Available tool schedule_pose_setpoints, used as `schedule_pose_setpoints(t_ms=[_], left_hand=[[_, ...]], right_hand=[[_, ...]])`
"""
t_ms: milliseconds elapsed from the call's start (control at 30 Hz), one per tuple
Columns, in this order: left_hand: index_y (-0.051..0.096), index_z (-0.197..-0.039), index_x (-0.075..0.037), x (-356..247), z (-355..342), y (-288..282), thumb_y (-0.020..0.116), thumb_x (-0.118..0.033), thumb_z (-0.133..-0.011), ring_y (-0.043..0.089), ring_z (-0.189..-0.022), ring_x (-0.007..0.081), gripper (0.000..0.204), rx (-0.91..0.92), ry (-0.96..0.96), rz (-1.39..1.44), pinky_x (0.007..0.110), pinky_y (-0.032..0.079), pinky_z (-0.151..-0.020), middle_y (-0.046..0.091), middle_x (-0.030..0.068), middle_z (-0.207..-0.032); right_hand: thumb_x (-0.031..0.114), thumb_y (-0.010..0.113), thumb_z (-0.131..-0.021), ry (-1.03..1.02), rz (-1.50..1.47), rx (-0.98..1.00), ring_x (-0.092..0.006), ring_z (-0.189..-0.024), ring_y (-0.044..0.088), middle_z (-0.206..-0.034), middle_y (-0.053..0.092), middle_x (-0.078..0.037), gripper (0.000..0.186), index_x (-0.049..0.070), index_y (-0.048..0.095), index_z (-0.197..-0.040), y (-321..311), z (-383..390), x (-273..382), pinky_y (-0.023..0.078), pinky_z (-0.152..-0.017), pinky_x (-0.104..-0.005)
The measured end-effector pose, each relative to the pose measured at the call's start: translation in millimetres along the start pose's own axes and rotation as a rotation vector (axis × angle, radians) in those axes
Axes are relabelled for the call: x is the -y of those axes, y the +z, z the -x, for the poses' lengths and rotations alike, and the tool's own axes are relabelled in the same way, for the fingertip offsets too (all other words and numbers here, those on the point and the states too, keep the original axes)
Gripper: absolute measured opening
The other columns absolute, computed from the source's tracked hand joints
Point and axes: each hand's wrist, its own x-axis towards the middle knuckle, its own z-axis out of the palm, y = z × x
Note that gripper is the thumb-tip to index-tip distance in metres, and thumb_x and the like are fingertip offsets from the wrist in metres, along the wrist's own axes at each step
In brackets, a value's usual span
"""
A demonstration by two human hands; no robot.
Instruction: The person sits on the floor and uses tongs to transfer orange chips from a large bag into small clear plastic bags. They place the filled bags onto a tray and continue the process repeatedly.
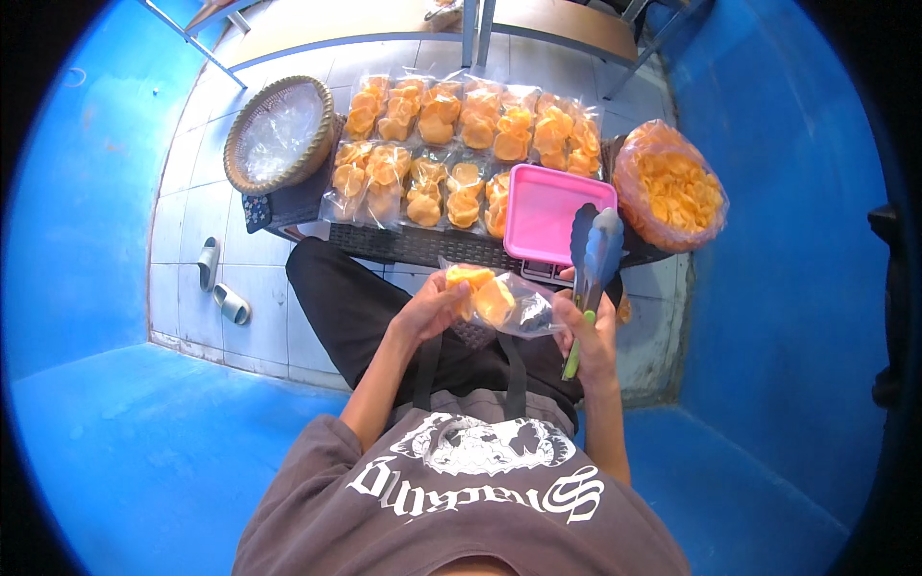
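In front of my lap, my left hand (pixel 434 305) grips one end of a clear plastic bag (pixel 530 309). A few round orange crackers (pixel 494 300) lie in the bag near that hand. My right hand (pixel 594 336) is closed around a pair of tongs (pixel 595 252) with green handle ends, their heads pointing away from me. Its fingers also touch the other end of the bag. Just beyond the tongs is a shallow pink tray (pixel 547 213), partly hidden by the tong heads; no crackers show in it.
Two rows of filled cracker bags (pixel 423 197) cover the dark woven table (pixel 413 248). A wicker basket (pixel 325 158) of clear bags stands left; a large sack of loose crackers (pixel 677 192) stands right. Slippers (pixel 230 303) lie on the tiled floor. Blue walls (pixel 778 192) flank me.
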Motion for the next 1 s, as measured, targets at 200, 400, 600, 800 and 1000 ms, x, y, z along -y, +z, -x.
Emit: schedule_pose_setpoints(t_ms=[200,400,600,800,1000], left_hand=[[0.036,-0.153,-0.012,-2,-5,-2,0.062,-0.037,-0.104,0.058,-0.132,0.0326,0.061,0.017,0.060,0.164,0.052,0.057,-0.101,0.058,0.0139,-0.141],[0.039,-0.151,-0.011,7,1,-15,0.071,-0.020,-0.098,0.061,-0.127,0.0309,0.062,-0.096,0.063,0.031,0.050,0.058,-0.098,0.059,0.0137,-0.137],[0.043,-0.151,-0.015,11,4,-25,0.071,-0.004,-0.090,0.062,-0.115,0.0250,0.068,-0.145,0.111,0.223,0.045,0.052,-0.101,0.059,0.0096,-0.133],[0.047,-0.144,-0.015,21,16,-46,0.076,-0.016,-0.081,0.062,-0.110,0.0242,0.070,-0.073,0.175,0.254,0.048,0.048,-0.104,0.060,0.0054,-0.126],[0.057,-0.135,-0.021,29,8,-62,0.071,-0.048,-0.095,0.060,-0.098,0.0269,0.051,0.168,0.241,0.495,0.048,0.050,-0.096,0.059,0.0067,-0.126]], right_hand=[[0.064,0.052,-0.101,0.281,-0.306,-0.052,-0.0042,-0.045,0.041,-0.075,0.045,0.001,0.062,0.007,0.052,-0.128,-26,-3,-6,0.033,-0.037,-0.0181],[0.044,0.053,-0.100,0.306,-0.392,-0.076,-0.0087,-0.048,0.044,-0.080,0.049,-0.004,0.046,0.005,0.051,-0.125,-55,4,-5,0.036,-0.036,-0.0212],[0.033,0.062,-0.101,0.051,-0.054,-0.219,-0.0089,-0.060,0.055,-0.093,0.058,-0.006,0.046,0.002,0.048,-0.131,-68,-3,13,0.046,-0.045,-0.0230],[0.036,0.066,-0.100,-0.106,0.800,-0.528,-0.0201,-0.074,0.066,-0.093,0.066,-0.012,0.051,0.004,0.053,-0.137,-112,-19,69,0.056,-0.064,-0.0342],[0.041,0.075,-0.088,-0.010,1.470,-0.566,-0.0317,-0.087,0.071,-0.096,0.073,-0.017,0.051,0.007,0.067,-0.125,-183,-86,130,0.055,-0.078,-0.0443]])
